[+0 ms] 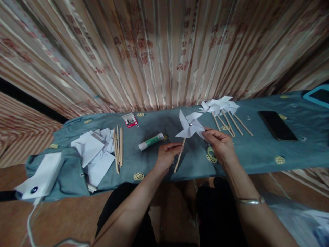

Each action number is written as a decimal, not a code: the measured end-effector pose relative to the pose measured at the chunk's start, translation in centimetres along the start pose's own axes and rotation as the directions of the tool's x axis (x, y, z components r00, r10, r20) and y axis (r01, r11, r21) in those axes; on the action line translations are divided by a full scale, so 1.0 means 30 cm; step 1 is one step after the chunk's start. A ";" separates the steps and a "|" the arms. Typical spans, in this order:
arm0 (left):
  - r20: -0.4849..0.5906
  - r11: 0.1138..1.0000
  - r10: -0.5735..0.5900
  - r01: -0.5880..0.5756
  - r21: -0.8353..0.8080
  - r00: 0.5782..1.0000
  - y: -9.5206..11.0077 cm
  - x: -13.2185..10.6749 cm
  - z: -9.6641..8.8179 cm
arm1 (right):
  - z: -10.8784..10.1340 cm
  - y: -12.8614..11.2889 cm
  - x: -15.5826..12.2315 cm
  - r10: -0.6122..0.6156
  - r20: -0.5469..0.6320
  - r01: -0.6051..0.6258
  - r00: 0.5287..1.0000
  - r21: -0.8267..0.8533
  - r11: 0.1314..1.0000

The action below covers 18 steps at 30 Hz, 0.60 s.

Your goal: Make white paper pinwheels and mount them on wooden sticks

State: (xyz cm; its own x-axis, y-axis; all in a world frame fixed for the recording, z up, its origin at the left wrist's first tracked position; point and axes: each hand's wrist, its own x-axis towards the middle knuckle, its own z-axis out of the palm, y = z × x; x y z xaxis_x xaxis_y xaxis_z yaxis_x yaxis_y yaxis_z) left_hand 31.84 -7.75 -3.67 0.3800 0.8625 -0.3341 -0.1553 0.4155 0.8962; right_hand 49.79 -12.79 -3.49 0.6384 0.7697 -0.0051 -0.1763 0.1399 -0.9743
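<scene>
A white paper pinwheel (189, 125) on a thin wooden stick (179, 157) is held over the blue-covered table (257, 151). My left hand (167, 156) is closed round the stick just below the paper head. My right hand (219, 144) pinches the right-hand blade of the pinwheel with its fingertips. A silver pin sits at the centre of the blades.
Several finished pinwheels (222, 107) lie at the back right. A glue stick (151, 141), loose wooden sticks (118, 148), cut white paper (94, 154) and a small pin packet (131, 120) lie to the left. A black phone (277, 125) lies at the right, a white box (42, 176) at the left edge.
</scene>
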 end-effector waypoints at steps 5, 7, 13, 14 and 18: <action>-0.010 1.000 0.010 -0.010 -0.014 1.000 0.003 0.001 0.000 | 0.020 0.014 -0.012 0.022 0.044 -0.023 0.999 0.032 0.999; -0.014 1.000 0.017 -0.017 -0.016 1.000 0.004 0.001 -0.001 | 0.029 0.019 -0.017 0.036 0.045 -0.037 0.998 0.030 0.999; -0.014 0.999 0.014 -0.014 -0.029 1.000 0.007 -0.002 -0.001 | 0.064 0.009 -0.042 0.051 0.132 -0.054 0.990 0.022 0.998; -0.015 0.999 0.011 -0.011 -0.032 1.000 0.007 -0.002 0.000 | 0.069 0.005 -0.046 0.058 0.143 -0.063 0.988 0.026 0.998; -0.020 0.999 0.005 -0.006 -0.039 1.000 0.009 -0.003 0.003 | 0.083 -0.004 -0.057 0.089 0.155 -0.098 0.984 0.054 0.994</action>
State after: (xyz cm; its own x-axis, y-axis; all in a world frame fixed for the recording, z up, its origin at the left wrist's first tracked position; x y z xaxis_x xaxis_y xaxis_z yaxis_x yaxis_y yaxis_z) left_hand 31.85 -7.75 -3.36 0.3607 0.8703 -0.3353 -0.1927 0.4213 0.8862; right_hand 46.84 -12.57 -2.80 0.4963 0.8663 -0.0569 -0.2782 0.0966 -0.9557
